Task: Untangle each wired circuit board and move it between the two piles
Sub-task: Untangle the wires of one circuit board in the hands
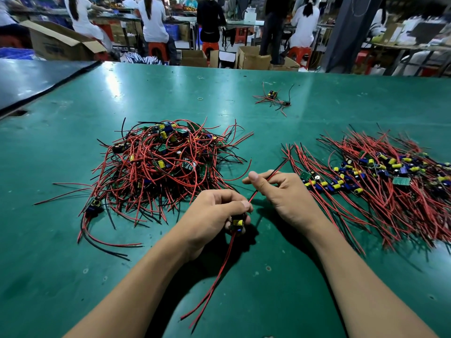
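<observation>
The left hand's (pixel 214 211) curled fingers grip a small circuit board (pixel 237 224). Just beyond it, the right hand's (pixel 283 191) fingers pinch its red wire (pixel 255 194). The tangled pile (pixel 166 162) lies left of the board and the straightened pile (pixel 380 181) right, on the green desk (pixel 73 240).

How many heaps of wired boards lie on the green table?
3: a tangled heap at left, a straightened heap at right, a small cluster farther back. None seems hidden.

Both bare forearms come in from the bottom, wrists fairly close. Left grip (pixel 219 211) is knuckles-up, fingers curled round a small circuit board (pixel 237 223). Right grip (pixel 280 193) sits just beside it, thumb up, pinching a red wire (pixel 269 178).
</observation>
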The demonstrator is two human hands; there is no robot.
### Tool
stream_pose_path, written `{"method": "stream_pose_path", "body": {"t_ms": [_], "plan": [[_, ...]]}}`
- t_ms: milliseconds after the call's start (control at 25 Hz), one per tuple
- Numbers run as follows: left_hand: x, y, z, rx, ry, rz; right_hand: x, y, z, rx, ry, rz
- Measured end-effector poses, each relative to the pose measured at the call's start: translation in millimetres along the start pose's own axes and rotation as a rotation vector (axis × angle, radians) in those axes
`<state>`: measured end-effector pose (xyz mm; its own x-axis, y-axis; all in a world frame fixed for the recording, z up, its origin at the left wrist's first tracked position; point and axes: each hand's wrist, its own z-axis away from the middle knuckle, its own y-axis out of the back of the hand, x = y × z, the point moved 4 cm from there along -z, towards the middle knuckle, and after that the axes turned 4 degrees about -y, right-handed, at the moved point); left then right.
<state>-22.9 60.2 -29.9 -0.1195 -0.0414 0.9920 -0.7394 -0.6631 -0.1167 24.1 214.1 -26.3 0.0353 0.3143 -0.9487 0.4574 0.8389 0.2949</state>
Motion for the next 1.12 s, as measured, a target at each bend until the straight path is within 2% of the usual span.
{"method": "stream_pose_path", "body": {"t_ms": [80, 160, 320, 440, 520, 640, 840, 1000, 1120], "plan": [[-0.9, -0.6, -1.5, 0.015, -0.006, -0.043, 3.8, 2.7, -1.1, 0.111, 0.015, 0.115], [-1.9, -0.5, -3.4, 0.067, -0.03, -0.101, 4.0, -2.8, 0.0, 0.137, -0.023, 0.139], [-4.7, -0.8, -3.7, 0.131, -0.041, -0.087, 3.6, -19.9, 7.1, -0.121, -0.217, -0.286], [-4.2, -0.8, -3.1, 0.124, -0.06, -0.094, 3.0, -28.1, 11.9, -0.257, -0.252, -0.443], [-3.0, 0.2, -2.2, 0.123, -0.073, -0.107, 2.3, -23.4, 8.6, -0.2, -0.193, -0.295], [-0.9, -0.1, -0.3, 0.094, -0.071, -0.156, 2.2, -7.3, -0.1, 0.007, -0.064, 0.076], [0.6, 0.2, 3.6, 0.035, -0.063, -0.181, 8.4, 10.5, -4.9, 0.15, 0.001, 0.237], [0.5, -2.8, 4.1, -0.006, -0.052, -0.197, 14.2, 24.7, -8.8, 0.258, 0.007, 0.274], [-0.1, -2.6, 2.8, 0.029, -0.054, -0.197, 21.5, 20.9, -11.3, 0.244, -0.133, 0.029]]}}
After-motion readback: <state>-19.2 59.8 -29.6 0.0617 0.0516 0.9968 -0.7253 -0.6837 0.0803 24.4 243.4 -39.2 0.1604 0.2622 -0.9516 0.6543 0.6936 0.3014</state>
